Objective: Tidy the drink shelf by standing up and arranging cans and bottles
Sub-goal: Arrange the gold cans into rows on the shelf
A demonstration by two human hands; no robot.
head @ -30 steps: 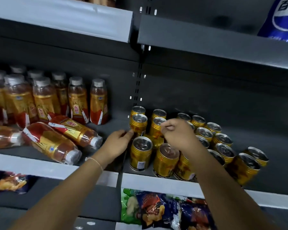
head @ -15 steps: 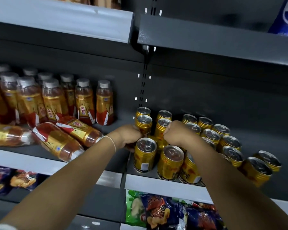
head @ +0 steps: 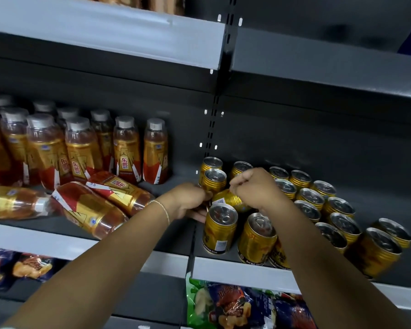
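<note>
Step in hand: righting a tipped can (head: 227, 200) lying among the upright cans (head: 311, 198). Left hand (head: 188, 201) and right hand (head: 252, 186) both grasp it. Next: stand it upright in the row.

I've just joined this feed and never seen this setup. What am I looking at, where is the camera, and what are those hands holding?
There is no machine here: a person works with bare hands. The one picture comes from a camera on their head, looking forward and down at a shop shelf. On its left stand capped bottles, with three fallen bottles lying in front. On the right stand gold cans in rows. Between the hands one tipped can lies on its side among the upright ones. The left hand and the right hand are both closed around it, one at each end. Snack bags sit on the shelf below.
</note>
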